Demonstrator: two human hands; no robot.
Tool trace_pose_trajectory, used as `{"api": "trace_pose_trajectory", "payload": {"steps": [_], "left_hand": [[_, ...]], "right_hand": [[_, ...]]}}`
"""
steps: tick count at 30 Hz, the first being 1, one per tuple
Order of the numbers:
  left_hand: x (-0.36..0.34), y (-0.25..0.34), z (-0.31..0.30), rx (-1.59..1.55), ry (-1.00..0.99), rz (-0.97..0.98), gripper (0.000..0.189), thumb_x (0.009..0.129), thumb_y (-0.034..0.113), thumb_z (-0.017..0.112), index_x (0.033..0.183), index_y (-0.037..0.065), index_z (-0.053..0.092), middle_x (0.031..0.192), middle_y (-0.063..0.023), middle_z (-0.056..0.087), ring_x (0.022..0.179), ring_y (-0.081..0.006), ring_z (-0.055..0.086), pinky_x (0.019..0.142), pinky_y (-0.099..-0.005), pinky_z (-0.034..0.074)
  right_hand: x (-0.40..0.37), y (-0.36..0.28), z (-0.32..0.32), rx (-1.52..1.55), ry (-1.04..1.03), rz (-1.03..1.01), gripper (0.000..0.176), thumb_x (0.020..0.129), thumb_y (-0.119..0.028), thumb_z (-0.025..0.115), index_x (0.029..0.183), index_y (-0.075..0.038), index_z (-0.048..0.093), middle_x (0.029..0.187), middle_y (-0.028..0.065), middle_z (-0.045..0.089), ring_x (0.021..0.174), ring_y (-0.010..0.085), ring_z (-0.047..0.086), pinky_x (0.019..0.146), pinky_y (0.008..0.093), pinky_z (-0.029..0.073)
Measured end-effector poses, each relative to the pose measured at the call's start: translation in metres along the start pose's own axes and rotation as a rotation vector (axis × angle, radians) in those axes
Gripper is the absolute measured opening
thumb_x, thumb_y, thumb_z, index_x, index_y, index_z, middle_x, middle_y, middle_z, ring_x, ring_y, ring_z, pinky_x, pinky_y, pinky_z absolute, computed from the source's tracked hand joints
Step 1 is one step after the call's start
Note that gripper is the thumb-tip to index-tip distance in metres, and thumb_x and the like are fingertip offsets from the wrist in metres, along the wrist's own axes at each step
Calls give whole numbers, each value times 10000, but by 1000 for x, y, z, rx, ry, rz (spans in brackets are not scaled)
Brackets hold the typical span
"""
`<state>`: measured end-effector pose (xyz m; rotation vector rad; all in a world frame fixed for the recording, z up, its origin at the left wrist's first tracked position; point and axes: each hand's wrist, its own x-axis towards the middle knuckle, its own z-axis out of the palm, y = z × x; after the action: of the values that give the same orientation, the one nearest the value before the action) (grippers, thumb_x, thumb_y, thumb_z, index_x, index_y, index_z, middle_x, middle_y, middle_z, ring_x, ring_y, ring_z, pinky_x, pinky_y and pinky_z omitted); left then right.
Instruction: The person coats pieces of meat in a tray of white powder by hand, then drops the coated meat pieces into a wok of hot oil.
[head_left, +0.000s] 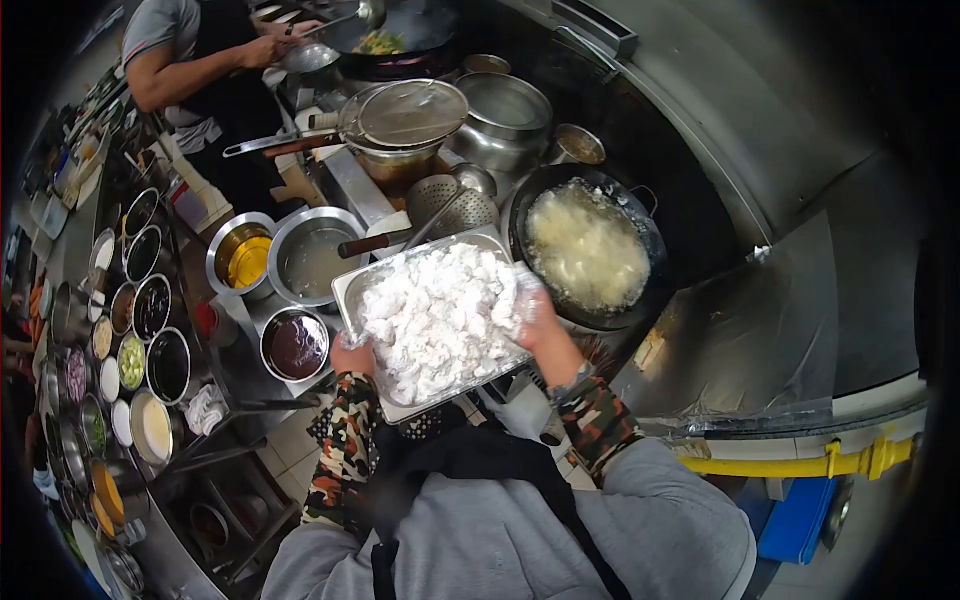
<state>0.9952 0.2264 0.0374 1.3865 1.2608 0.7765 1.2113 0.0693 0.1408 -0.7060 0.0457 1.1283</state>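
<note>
A metal tray (345, 290) heaped with flour-coated pieces (435, 315) is in front of my body, slightly tilted. My left hand (353, 356) is closed around its left rim near the front corner. At the tray's right end is my right hand (540, 322), its fingers white with flour and smeared by motion among the outermost pieces. Whether they grip the rim or a piece cannot be made out. Just beyond this hand, pale pieces fry in bubbling oil in a black wok (515, 235). A perforated skimmer (440, 198) lies behind the tray.
Steel pots of cloudy liquid (318, 262) and yellow liquid (250, 262) stand left, with a bowl of dark red sauce (297, 347) nearer me. Strainers (412, 112) rest on a pot behind. A co-worker (215, 75) cooks at another wok, far left. Ingredient bowls (168, 365) line the left counter.
</note>
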Motion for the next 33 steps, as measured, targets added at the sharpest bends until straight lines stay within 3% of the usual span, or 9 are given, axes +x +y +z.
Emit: {"api": "trace_pose_trajectory", "payload": {"steps": [5,7,9,13,16,22,25,28,33], "left_hand": [[4,-10,-2,6,-53,19,293,629,54,638,889,-39,539,793,-121,606,722,-180,581,668,-276,438],[8,-16,-1,7,-54,24,312,629,54,635,903,-51,528,802,-127,603,725,-182,580,670,-277,439],[11,-24,0,0,-36,-3,336,630,53,630,920,-66,510,804,-131,599,719,-192,578,674,-277,438],[15,-31,1,48,42,34,305,641,30,610,911,-69,510,800,-125,598,715,-187,577,669,-268,437],[7,-16,-4,-48,-94,9,209,663,-11,575,864,-39,527,771,-103,598,700,-165,575,645,-257,435],[1,-1,-7,22,-71,44,172,667,-1,583,833,-18,540,752,-83,596,681,-153,569,630,-261,434],[1,-5,-6,20,-57,13,131,674,7,599,787,-11,536,714,-41,576,634,-109,526,592,-237,414],[-4,5,-7,30,-54,-17,130,673,15,604,781,-9,535,704,-38,573,623,-105,521,580,-234,411],[2,-11,-3,-29,-38,-65,334,652,44,629,940,-60,497,836,-120,590,737,-175,565,668,-267,438]], "right_hand": [[10,-37,-23,-479,237,-235,295,740,8,348,996,7,494,886,125,566,754,224,579,659,339,489],[5,-71,-13,-645,265,-437,279,741,17,364,996,14,475,874,128,564,744,222,574,666,322,477],[-8,-109,13,-987,707,-628,271,738,14,376,991,18,473,867,130,563,731,228,569,652,323,459],[14,-211,-44,-1684,842,-952,195,735,-60,436,866,54,525,836,229,567,758,300,571,653,359,436],[39,-274,-116,-2012,858,-755,246,763,-191,480,858,26,545,849,273,539,825,404,515,690,420,424],[94,-298,-205,-2159,952,-514,259,779,-256,498,885,-28,561,898,222,551,873,371,515,737,429,414],[109,-301,-183,-2089,729,-936,234,758,-225,513,892,-42,571,905,200,555,852,361,523,719,416,425],[95,-285,-92,-1960,673,-1067,205,744,-185,534,896,-61,596,863,172,579,837,320,548,700,368,445],[59,-197,9,-1995,99,-798,140,701,-127,571,796,-39,622,796,133,607,754,254,587,680,324,450]]}}
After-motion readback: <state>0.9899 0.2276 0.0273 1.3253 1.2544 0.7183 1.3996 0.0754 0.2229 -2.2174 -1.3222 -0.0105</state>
